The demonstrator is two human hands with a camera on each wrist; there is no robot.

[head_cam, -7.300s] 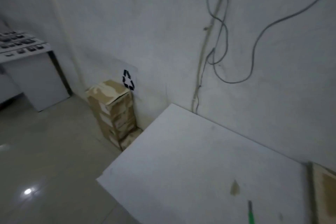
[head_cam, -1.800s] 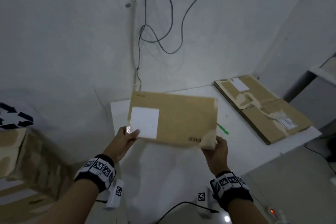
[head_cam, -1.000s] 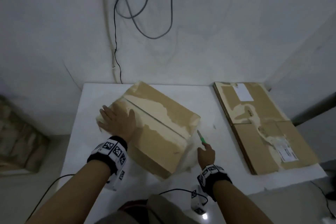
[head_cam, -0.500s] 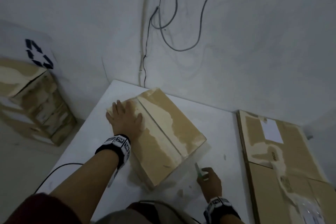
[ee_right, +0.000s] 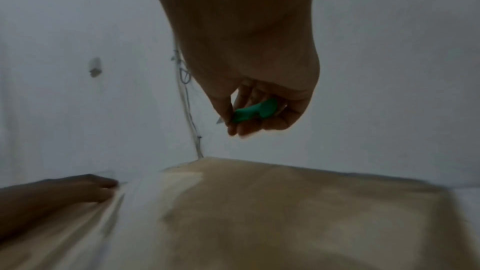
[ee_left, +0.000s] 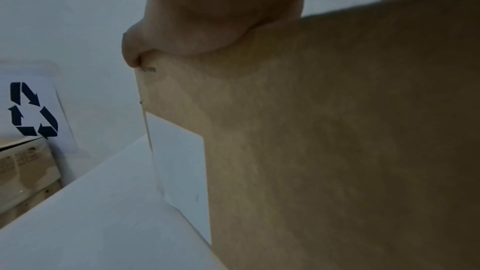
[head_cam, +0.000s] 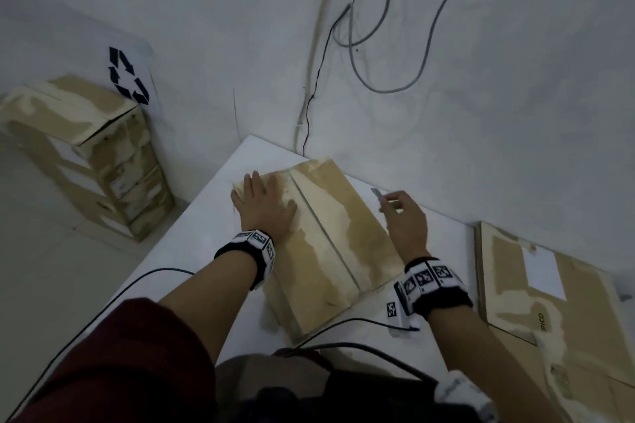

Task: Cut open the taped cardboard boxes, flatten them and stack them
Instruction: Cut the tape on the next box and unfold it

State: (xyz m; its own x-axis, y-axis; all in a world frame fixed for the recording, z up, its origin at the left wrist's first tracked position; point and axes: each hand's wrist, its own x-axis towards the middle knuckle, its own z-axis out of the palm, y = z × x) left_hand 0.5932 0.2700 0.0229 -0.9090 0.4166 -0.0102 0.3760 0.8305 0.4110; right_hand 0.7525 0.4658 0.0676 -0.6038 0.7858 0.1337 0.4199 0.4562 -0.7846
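While the taped box [head_cam: 330, 244] lay on the white table [head_cam: 192, 251], its long seam running away toward the wall, it was pressed flat-fingered by the left hand [head_cam: 264, 209]. A green cutter [ee_right: 255, 112] was gripped in the right hand [head_cam: 405, 223]. "PICO" was printed on flattened cardboard [head_cam: 556, 312] at right.

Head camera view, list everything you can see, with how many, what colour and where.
taped cardboard box: one, brown, on the table under the left hand.
flattened cardboard: brown, count unclear, on the table's right end.
stacked cardboard boxes: several, brown, on the floor at left by the wall.
knife: one, green handle, in the right hand.
table: one, white, against the wall.
recycling sign: one, black on white, on the wall.
cables: several, grey and black, hanging on the wall.
left hand: flat on the box top.
right hand: fingers curled around the knife, above the box.
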